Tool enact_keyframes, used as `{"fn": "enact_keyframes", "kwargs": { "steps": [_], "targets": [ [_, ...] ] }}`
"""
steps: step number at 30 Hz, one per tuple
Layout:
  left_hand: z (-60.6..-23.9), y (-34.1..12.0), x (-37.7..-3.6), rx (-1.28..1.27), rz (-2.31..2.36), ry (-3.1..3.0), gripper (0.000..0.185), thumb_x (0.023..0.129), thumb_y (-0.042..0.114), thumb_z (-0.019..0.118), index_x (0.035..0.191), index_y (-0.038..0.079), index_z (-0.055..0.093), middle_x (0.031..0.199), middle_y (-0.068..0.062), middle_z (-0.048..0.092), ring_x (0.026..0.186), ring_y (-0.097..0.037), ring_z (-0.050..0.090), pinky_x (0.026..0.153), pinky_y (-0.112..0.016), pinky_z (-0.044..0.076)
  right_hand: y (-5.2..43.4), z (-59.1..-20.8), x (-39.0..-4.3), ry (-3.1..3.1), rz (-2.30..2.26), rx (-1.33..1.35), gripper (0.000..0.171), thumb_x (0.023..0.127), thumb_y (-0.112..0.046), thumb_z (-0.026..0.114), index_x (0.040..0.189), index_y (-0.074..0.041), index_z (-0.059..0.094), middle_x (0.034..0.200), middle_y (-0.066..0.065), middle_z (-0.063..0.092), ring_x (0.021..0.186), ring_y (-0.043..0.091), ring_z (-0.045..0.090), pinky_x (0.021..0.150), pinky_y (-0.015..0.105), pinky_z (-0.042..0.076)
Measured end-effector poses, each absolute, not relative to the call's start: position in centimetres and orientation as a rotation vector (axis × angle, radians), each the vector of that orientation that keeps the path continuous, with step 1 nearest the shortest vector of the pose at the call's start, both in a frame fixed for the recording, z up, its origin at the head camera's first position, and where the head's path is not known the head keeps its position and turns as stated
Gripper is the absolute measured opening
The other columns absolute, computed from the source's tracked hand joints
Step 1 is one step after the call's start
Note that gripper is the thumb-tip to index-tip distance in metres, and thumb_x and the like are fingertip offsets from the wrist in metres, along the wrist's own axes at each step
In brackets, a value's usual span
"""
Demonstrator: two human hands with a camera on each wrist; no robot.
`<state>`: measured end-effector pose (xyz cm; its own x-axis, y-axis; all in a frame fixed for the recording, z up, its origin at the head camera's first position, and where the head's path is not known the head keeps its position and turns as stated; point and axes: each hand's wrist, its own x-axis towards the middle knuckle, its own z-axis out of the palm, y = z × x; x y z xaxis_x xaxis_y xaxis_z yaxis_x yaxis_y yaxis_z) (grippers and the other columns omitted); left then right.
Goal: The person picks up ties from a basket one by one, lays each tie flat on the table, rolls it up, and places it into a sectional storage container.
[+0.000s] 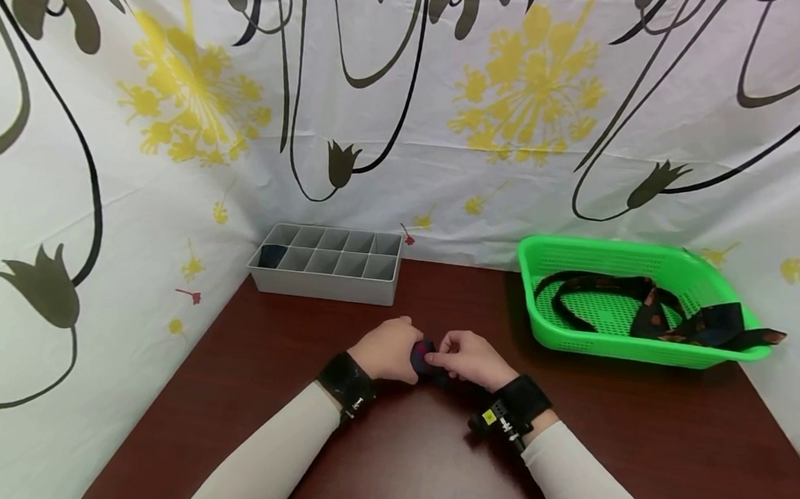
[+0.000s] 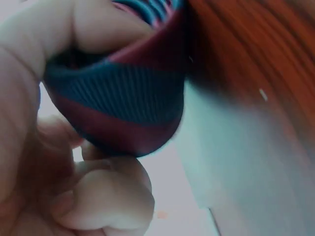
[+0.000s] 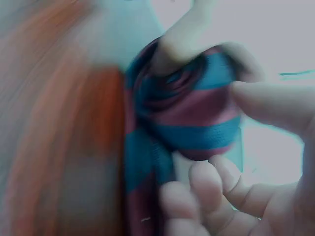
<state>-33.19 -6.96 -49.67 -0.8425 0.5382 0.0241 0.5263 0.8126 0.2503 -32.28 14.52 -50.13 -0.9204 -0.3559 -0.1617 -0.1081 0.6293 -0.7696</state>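
A rolled tie (image 1: 423,355) with blue and dark red stripes sits between both hands over the middle of the brown table (image 1: 637,456). My left hand (image 1: 390,349) curls round the roll from the left. My right hand (image 1: 469,360) pinches it from the right. In the left wrist view the striped roll (image 2: 123,105) fills the frame, with curled fingers (image 2: 106,196) below it. In the right wrist view the coil of the tie (image 3: 189,115) shows its spiral end, a thumb (image 3: 275,105) presses its side, and fingers (image 3: 211,196) sit under it.
A grey divided organiser box (image 1: 328,263) stands at the back of the table, with a dark roll (image 1: 272,255) in its front left cell. A green plastic basket (image 1: 582,260) at the back right holds loose dark ties (image 1: 677,317). Patterned curtains wall in the table.
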Motion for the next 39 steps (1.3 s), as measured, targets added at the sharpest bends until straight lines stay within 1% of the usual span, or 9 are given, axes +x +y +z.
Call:
{"fn": "enact_keyframes", "kwargs": {
  "steps": [2,7,10,15,20,27,30,34,39],
  "targets": [
    [-49.4,-6.8,-32.9,0.867,0.363,2.934,0.033,0.069,0.037,0.091,0.088,0.017,0.072,0.083,0.002,0.06,0.074,-0.012,0.054,0.06,-0.023,0.048,14.4,-50.1,-32.2,2.578,-1.158,-0.348,0.037,0.087,-0.045,0.085,0.081,-0.014,0.066,0.064,-0.001,0.06,0.059,0.016,0.059,0.053,0.03,0.046],
    [-49.6,-7.9,-33.4,0.818,0.514,2.81,0.056,0.069,0.034,0.093,0.117,0.018,0.067,0.106,-0.001,0.059,0.085,-0.013,0.059,0.071,-0.025,0.054,14.7,-50.4,-32.3,2.604,-1.137,-0.329,0.043,0.086,-0.042,0.087,0.072,-0.013,0.059,0.059,-0.004,0.053,0.055,0.015,0.057,0.053,0.028,0.042],
    [-50.4,-8.5,-34.1,0.848,0.621,2.756,0.059,0.073,0.034,0.09,0.125,0.017,0.067,0.112,0.001,0.063,0.092,-0.012,0.06,0.077,-0.024,0.054,14.9,-50.5,-32.3,2.588,-1.155,-0.362,0.044,0.088,-0.038,0.086,0.07,-0.013,0.055,0.059,-0.005,0.05,0.055,0.015,0.058,0.053,0.027,0.042],
    [-50.7,-8.0,-33.9,0.923,0.572,2.83,0.049,0.074,0.035,0.087,0.114,0.011,0.072,0.099,0.002,0.063,0.082,-0.011,0.058,0.069,-0.021,0.052,15.0,-50.5,-32.3,2.474,-1.292,-0.393,0.036,0.092,-0.033,0.083,0.076,-0.012,0.058,0.062,-0.003,0.056,0.058,0.014,0.058,0.055,0.026,0.046],
    [-49.1,-6.6,-32.4,0.952,0.408,2.888,0.042,0.072,0.038,0.089,0.101,0.013,0.071,0.089,0.001,0.061,0.076,-0.011,0.057,0.062,-0.022,0.051,14.9,-50.2,-32.3,2.462,-1.325,-0.358,0.039,0.091,-0.039,0.083,0.076,-0.012,0.06,0.06,-0.001,0.058,0.054,0.013,0.055,0.049,0.026,0.043],
    [-49.1,-7.6,-33.0,0.84,0.573,2.784,0.057,0.071,0.028,0.09,0.118,0.017,0.061,0.102,0.003,0.066,0.087,-0.011,0.06,0.073,-0.023,0.053,15.3,-50.6,-32.7,2.58,-1.144,-0.375,0.04,0.089,-0.032,0.085,0.067,-0.013,0.058,0.056,-0.002,0.057,0.05,0.014,0.054,0.048,0.027,0.035],
    [-49.8,-8.0,-33.6,0.876,0.632,2.779,0.045,0.072,0.029,0.087,0.109,0.018,0.064,0.096,0.005,0.065,0.083,-0.011,0.061,0.069,-0.022,0.053,15.2,-50.8,-32.8,2.572,-1.144,-0.389,0.039,0.09,-0.031,0.085,0.068,-0.013,0.058,0.056,-0.002,0.056,0.051,0.015,0.055,0.048,0.027,0.036],
    [-49.9,-7.3,-33.4,0.922,0.533,2.892,0.036,0.07,0.033,0.088,0.095,0.017,0.068,0.087,0.005,0.061,0.076,-0.011,0.057,0.062,-0.021,0.05,15.1,-50.8,-32.7,2.418,-1.377,-0.429,0.034,0.092,-0.021,0.081,0.074,-0.011,0.055,0.057,-0.002,0.053,0.054,0.015,0.053,0.05,0.027,0.039],
    [-49.0,-6.5,-32.6,0.891,0.436,2.907,0.045,0.07,0.034,0.092,0.102,0.015,0.066,0.088,0.003,0.06,0.075,-0.011,0.057,0.063,-0.022,0.05,14.4,-50.2,-32.3,2.327,-1.511,-0.475,0.035,0.091,-0.02,0.083,0.075,-0.011,0.052,0.058,-0.005,0.052,0.055,0.013,0.054,0.05,0.026,0.041]
  ]
}}
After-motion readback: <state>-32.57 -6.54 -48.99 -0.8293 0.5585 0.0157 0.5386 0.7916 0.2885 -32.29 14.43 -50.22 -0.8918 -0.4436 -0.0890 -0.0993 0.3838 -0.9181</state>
